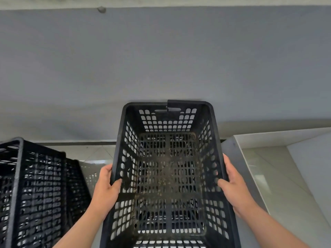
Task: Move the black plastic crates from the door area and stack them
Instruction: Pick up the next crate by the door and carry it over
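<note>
An empty black plastic crate (168, 169) with slotted walls and a dusty bottom fills the lower middle of the head view, its far end close to the grey wall. My left hand (105, 188) grips its left rim, thumb hooked inside the wall. My right hand (234, 188) grips the right rim the same way. Through its bottom slots, another crate shows underneath. A second stack of black crates (35, 194) stands to the left, a little apart.
A grey wall (161, 59) rises straight ahead. A pale tiled floor (96, 153) shows between the two stacks. A grey and white ledge or step (279, 140) juts in at the right, near the held crate.
</note>
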A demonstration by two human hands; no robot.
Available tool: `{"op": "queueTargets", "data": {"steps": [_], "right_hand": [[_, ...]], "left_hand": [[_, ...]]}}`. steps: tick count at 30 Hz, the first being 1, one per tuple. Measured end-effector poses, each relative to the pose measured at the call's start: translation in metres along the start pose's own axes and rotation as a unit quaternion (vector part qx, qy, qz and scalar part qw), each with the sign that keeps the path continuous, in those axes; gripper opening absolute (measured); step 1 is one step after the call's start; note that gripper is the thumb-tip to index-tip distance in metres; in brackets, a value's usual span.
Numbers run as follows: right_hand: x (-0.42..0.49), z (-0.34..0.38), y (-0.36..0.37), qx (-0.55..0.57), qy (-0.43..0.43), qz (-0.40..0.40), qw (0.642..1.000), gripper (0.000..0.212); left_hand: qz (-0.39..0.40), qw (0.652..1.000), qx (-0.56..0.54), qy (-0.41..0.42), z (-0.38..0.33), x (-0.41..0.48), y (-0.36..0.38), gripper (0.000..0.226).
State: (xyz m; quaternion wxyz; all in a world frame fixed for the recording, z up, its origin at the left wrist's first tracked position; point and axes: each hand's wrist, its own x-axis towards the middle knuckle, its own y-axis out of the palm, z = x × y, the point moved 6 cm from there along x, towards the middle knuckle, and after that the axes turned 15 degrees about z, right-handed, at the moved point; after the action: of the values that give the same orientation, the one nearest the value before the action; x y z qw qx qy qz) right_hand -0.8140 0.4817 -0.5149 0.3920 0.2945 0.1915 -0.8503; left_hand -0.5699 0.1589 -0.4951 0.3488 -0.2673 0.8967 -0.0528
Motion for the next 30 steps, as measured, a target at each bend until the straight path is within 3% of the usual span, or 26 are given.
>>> {"op": "queueTargets", "data": {"steps": [18, 24, 30], "right_hand": [[0.024, -0.01, 0.007, -0.032, 0.01, 0.006, 0.999, 0.09], [0.008, -0.011, 0.015, -0.068, 0.023, 0.02, 0.997, 0.095], [0.005, -0.027, 0.016, -0.06, 0.017, 0.017, 0.998, 0.082]], "left_hand": [[-0.004, 0.999, 0.009, -0.032, 0.016, 0.021, 0.011, 0.04], [0.012, 0.998, -0.025, -0.051, 0.022, 0.015, 0.013, 0.057], [0.022, 0.998, -0.035, -0.038, 0.023, 0.011, 0.017, 0.044]]}}
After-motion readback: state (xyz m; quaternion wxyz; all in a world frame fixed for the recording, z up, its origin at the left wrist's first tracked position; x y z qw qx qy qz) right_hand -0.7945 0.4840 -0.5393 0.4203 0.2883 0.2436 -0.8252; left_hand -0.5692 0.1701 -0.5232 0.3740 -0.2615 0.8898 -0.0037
